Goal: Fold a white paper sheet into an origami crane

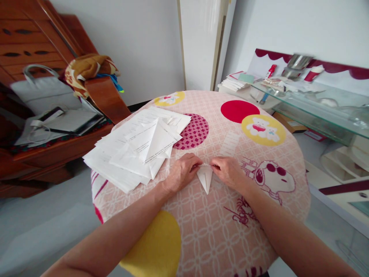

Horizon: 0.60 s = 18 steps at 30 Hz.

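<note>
Pale walls [135, 46] at the back of the room, with a tall white panel [198, 42] standing between them. Off to the left, a wooden bench [57, 158] holding a grey bag [46, 92] and a flat silver case [73, 122], with a brown patterned cloth [89, 67] bunched over the armrest [107, 100]. Over on the right, a glass shelf [319, 107] with metal bowls [300, 61], a red-and-white cup [313, 74] and a small red bottle [271, 70]; just beside it, a stack of papers [234, 82].

In front, a round table under a pink tablecloth [201, 227], printed with a red circle [240, 110], a large yellow circle [161, 246] and a dog in sunglasses [275, 177]. Spread across its left side, a loose pile of white sheets [115, 154], topped by a creased, partly printed sheet [157, 142].

Near the middle of the table, to the right of the pile, a small folded paper [205, 179], narrow and triangular, with its tip towards the body. Pinched at its upper left by the left hand [184, 169], fingers curled; pinched at its upper right by the right hand [228, 171], likewise curled. Fingertips partly hidden; hard to tell whether resting on the cloth or just above it.
</note>
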Each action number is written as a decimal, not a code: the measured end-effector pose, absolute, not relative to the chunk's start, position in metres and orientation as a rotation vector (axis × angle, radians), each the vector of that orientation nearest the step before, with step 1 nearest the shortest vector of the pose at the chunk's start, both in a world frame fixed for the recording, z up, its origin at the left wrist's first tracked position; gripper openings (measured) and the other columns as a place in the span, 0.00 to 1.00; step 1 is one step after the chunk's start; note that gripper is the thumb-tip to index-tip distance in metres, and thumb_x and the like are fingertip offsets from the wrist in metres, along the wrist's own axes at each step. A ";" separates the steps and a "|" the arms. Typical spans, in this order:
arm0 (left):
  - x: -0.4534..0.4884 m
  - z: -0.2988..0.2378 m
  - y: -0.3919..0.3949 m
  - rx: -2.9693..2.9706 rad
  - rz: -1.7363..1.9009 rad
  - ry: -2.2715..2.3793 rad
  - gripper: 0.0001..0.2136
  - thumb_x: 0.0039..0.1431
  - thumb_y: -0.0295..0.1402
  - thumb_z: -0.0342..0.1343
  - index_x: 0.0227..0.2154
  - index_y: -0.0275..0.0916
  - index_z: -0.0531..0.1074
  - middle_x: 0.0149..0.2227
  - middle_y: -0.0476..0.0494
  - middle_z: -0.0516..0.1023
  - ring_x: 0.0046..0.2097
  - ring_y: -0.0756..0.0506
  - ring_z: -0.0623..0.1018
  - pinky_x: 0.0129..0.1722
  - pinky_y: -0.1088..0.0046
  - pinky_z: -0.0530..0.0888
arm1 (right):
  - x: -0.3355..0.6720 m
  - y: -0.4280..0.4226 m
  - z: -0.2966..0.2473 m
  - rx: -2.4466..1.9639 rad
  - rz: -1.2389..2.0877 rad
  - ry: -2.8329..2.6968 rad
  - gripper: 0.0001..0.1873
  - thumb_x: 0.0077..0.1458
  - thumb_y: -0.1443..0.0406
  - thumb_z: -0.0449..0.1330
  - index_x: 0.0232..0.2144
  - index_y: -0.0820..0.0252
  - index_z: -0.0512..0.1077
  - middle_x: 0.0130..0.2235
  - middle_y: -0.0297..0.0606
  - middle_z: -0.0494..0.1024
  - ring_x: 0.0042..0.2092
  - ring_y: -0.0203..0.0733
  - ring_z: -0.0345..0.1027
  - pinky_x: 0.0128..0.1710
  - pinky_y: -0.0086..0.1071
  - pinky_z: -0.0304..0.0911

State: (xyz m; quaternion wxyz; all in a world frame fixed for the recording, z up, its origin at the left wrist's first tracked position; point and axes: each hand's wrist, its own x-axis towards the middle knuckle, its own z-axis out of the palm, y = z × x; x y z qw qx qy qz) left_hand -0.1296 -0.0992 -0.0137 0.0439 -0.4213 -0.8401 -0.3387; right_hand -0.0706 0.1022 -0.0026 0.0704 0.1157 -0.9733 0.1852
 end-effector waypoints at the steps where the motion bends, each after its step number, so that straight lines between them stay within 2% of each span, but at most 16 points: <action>1: -0.128 -0.014 -0.100 -1.319 -0.982 -2.547 0.07 0.60 0.23 0.53 0.36 0.36 0.75 0.36 0.42 0.77 0.40 0.44 0.75 0.42 0.68 0.71 | -0.070 0.102 -0.002 0.381 0.517 -2.931 0.09 0.57 0.71 0.56 0.27 0.61 0.75 0.29 0.39 0.78 0.31 0.40 0.67 0.31 0.32 0.53; 5: -0.120 -0.014 -0.105 -1.440 -0.679 -2.492 0.09 0.64 0.23 0.50 0.36 0.36 0.76 0.35 0.41 0.76 0.40 0.44 0.74 0.40 0.68 0.71 | -0.067 0.102 -0.001 0.490 0.379 -2.963 0.12 0.59 0.71 0.54 0.27 0.62 0.76 0.30 0.41 0.77 0.31 0.40 0.66 0.30 0.33 0.51; 8: -0.113 -0.015 -0.110 -1.520 -0.514 -2.468 0.09 0.66 0.25 0.50 0.40 0.37 0.76 0.36 0.41 0.77 0.40 0.44 0.74 0.40 0.68 0.72 | -0.063 0.104 0.003 0.507 0.346 -3.000 0.14 0.60 0.71 0.53 0.28 0.63 0.77 0.30 0.41 0.75 0.30 0.39 0.65 0.30 0.33 0.50; 14: -0.104 -0.023 -0.120 -1.523 -0.527 -2.458 0.15 0.67 0.25 0.49 0.53 0.36 0.71 0.43 0.40 0.77 0.43 0.43 0.75 0.43 0.66 0.75 | -0.054 0.109 0.013 0.527 0.490 -3.046 0.15 0.61 0.72 0.53 0.30 0.62 0.78 0.29 0.38 0.70 0.30 0.36 0.61 0.29 0.31 0.49; 18: -0.102 -0.025 -0.120 -1.546 -0.513 -2.445 0.17 0.67 0.25 0.48 0.57 0.39 0.69 0.45 0.39 0.76 0.44 0.43 0.75 0.44 0.65 0.75 | -0.052 0.108 0.018 0.500 0.404 -3.135 0.14 0.60 0.72 0.53 0.30 0.63 0.79 0.29 0.38 0.69 0.28 0.35 0.59 0.28 0.31 0.46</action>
